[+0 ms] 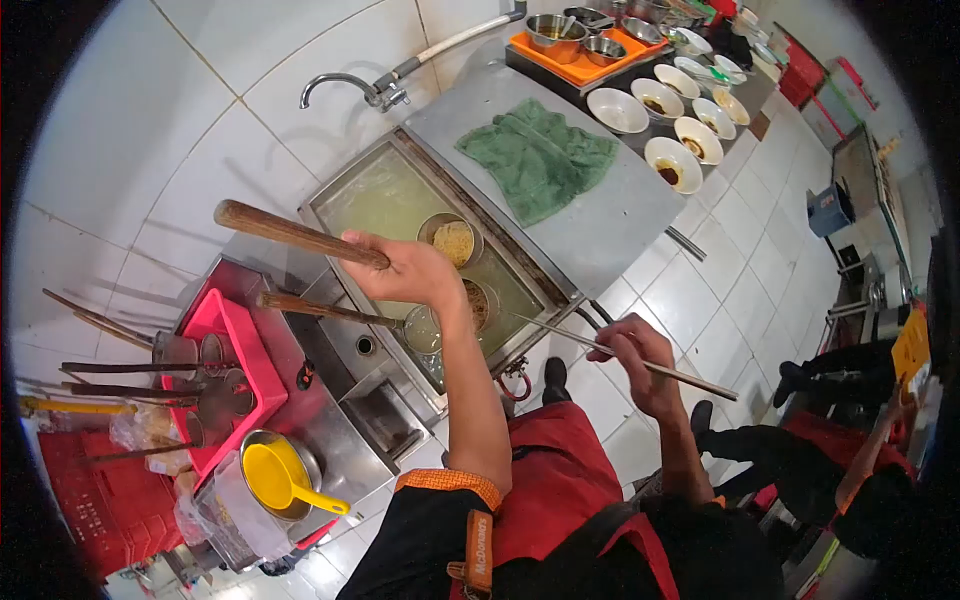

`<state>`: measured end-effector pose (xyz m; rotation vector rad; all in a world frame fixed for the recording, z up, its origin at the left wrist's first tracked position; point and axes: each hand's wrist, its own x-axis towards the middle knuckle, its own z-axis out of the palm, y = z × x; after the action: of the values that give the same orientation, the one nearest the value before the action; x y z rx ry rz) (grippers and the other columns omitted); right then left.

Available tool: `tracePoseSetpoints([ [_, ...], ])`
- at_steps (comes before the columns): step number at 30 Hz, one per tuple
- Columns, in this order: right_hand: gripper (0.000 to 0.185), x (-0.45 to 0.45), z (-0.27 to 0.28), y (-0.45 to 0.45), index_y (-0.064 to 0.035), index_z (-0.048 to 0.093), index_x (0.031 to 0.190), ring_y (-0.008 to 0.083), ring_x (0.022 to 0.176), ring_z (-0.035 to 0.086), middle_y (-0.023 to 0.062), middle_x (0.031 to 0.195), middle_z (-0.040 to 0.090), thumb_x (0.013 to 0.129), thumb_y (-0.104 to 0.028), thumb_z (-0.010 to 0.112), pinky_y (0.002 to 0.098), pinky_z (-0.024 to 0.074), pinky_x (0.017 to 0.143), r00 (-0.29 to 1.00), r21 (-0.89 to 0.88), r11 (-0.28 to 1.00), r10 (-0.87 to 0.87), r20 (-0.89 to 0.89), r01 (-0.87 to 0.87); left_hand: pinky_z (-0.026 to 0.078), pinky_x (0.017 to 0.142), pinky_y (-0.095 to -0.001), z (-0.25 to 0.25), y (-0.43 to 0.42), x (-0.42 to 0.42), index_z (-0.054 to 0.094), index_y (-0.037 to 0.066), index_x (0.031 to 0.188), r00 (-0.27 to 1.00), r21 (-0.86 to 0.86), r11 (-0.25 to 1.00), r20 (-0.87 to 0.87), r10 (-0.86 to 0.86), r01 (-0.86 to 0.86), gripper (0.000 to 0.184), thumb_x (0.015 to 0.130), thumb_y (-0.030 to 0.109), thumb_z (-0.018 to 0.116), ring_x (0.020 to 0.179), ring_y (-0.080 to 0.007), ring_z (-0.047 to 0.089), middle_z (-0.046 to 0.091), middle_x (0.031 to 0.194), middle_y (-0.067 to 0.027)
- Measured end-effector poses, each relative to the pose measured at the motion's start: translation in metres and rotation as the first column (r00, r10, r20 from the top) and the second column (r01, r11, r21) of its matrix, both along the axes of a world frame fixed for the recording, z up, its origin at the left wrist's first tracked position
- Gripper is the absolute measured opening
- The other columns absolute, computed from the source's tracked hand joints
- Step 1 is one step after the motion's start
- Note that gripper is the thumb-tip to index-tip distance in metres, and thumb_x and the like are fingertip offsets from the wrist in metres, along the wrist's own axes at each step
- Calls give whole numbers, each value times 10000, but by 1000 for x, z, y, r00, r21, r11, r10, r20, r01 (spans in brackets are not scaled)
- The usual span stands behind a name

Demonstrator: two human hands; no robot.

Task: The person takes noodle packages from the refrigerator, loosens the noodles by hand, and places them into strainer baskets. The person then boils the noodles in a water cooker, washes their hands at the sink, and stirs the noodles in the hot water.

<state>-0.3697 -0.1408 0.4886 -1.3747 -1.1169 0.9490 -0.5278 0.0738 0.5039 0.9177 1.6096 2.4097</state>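
Observation:
My left hand (pixel 405 272) is closed around the thick wooden handle (pixel 290 235) of a noodle strainer. Beyond the hand, a round strainer basket (pixel 452 240) with pale noodles sits in the cloudy water of a steel boiler (pixel 380 190); my hand hides where handle and basket join. A second basket (pixel 480 305) with noodles is partly behind my wrist. Next to it is another strainer (pixel 422 330), its wooden handle (pixel 320 308) pointing left. My right hand (pixel 640 365) grips long, thin chopsticks (pixel 700 383), their tips near the boiler's right side.
A green cloth (pixel 535 160) lies on the steel counter (pixel 640 200). Several bowls (pixel 672 165) with sauce stand behind it. A tap (pixel 345 85) overhangs the boiler. At left are a pink bin (pixel 265 370) of strainers and a yellow ladle (pixel 275 475). Another person (pixel 800 460) is at right.

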Motion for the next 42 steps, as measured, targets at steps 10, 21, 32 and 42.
tracePoseSetpoints([
  [10,119,23,-41,110,-9,575,927,188,644,614,121,795,582,858,-59,492,274,484,576,906,57,926,352,234,-374,279,456,-273,-20,4,32,439,-3,668,942,-235,925,-86,-325,298,296,896,151,549,518,-85,315,369,556,7],
  [21,116,-14,-126,155,-5,582,866,94,575,532,17,602,489,804,20,487,280,459,471,930,-150,927,359,79,-345,244,437,-266,1,15,38,404,39,571,498,-439,417,83,-863,796,384,884,191,567,523,-48,289,331,528,50],
  [32,130,-25,-123,152,7,562,796,115,510,549,20,611,468,813,11,433,258,442,468,930,-69,928,366,-15,-367,213,424,-249,-1,8,21,392,56,550,372,-381,344,0,-928,858,403,866,194,601,493,-33,277,319,519,68],
  [42,186,50,-48,132,23,560,807,175,532,595,79,670,574,866,-66,408,278,491,493,990,-53,994,86,-112,-93,311,444,-234,26,-36,16,552,2,690,488,-162,498,-101,-867,852,209,805,145,652,512,-47,333,348,533,27],
])
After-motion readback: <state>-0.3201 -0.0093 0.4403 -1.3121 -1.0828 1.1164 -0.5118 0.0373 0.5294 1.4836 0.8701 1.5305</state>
